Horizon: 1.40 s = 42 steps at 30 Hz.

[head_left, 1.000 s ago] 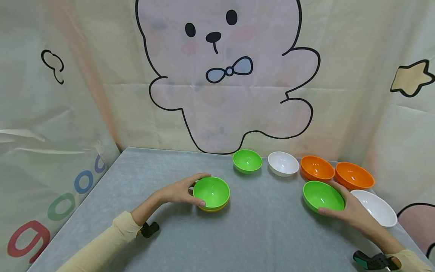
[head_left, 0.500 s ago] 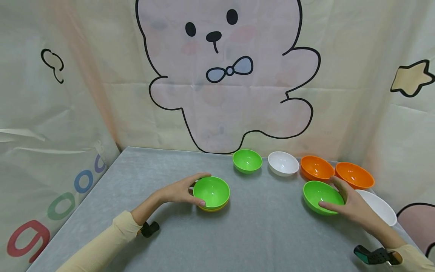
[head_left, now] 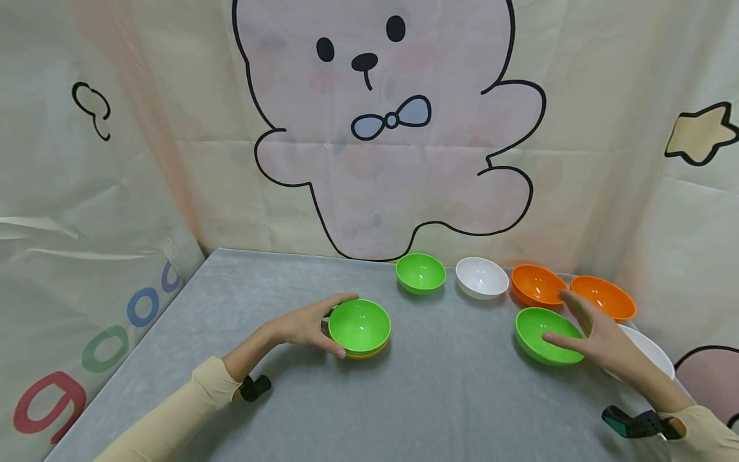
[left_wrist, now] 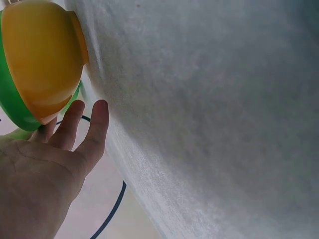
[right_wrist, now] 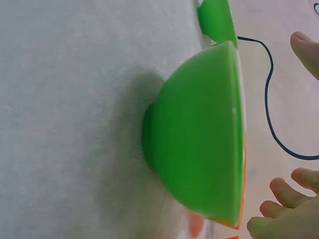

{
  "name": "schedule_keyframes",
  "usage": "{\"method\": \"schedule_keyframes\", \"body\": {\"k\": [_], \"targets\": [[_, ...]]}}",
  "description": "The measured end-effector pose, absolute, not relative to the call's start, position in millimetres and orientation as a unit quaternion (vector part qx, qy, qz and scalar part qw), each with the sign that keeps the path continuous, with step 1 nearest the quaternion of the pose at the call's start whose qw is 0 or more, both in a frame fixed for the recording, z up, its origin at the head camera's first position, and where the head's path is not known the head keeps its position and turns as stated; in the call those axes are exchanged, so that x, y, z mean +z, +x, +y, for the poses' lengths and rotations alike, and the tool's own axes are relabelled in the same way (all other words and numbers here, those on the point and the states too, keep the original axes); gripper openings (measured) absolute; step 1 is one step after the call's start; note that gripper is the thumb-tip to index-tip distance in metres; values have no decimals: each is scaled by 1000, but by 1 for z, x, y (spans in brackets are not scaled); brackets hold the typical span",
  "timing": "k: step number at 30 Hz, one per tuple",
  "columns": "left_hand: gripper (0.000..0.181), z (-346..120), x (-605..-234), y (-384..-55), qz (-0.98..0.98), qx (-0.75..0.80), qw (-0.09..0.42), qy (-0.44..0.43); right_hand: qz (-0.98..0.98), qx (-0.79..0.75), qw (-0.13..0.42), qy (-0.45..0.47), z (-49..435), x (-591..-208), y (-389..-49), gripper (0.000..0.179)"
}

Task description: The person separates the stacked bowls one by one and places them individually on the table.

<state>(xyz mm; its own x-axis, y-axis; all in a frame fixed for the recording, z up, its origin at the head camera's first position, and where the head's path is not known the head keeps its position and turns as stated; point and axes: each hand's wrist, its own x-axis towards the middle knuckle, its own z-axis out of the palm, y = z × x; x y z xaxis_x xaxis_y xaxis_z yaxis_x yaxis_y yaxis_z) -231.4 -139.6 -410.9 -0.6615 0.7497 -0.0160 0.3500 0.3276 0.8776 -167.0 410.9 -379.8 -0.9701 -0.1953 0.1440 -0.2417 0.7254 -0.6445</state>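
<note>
A green bowl [head_left: 359, 326] sits nested in a yellow-orange bowl [left_wrist: 42, 55], which stands on the table. My left hand [head_left: 310, 326] holds this stack from its left side, index finger at the far rim and thumb at the near rim. Its other fingers spread loosely beside the yellow bowl in the left wrist view. At the right, another green bowl [head_left: 543, 339] stands upright on the table. Over its right side is my right hand [head_left: 603, 340], thumb and fingers spread apart. In the right wrist view, that hand's fingers are clear of the green bowl's rim.
Along the back stand a small green bowl [head_left: 420, 274], a white bowl [head_left: 482, 278] and two orange bowls [head_left: 538, 285]. Another white bowl [head_left: 649, 350] lies partly behind my right forearm. Grey cloth covers the table [head_left: 439, 398]. A printed curtain [head_left: 369, 192] hangs behind it.
My right hand has let go of the right green bowl and lifted slightly above its rim. My left thumb has slid a little down off the stack's near rim. The bowls have stayed put.
</note>
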Motion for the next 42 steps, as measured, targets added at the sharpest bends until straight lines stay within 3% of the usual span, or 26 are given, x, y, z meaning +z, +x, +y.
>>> {"method": "schedule_keyframes", "body": {"k": [18, 42], "targets": [[105, -141, -415, -230, 784, 472, 220, 337, -880, 436, 43, 185, 359, -368, -195, 82], [99, -142, -418, -232, 771, 490, 221, 343, -773, 564, -35, 289, 263, -385, -231, 76]]}}
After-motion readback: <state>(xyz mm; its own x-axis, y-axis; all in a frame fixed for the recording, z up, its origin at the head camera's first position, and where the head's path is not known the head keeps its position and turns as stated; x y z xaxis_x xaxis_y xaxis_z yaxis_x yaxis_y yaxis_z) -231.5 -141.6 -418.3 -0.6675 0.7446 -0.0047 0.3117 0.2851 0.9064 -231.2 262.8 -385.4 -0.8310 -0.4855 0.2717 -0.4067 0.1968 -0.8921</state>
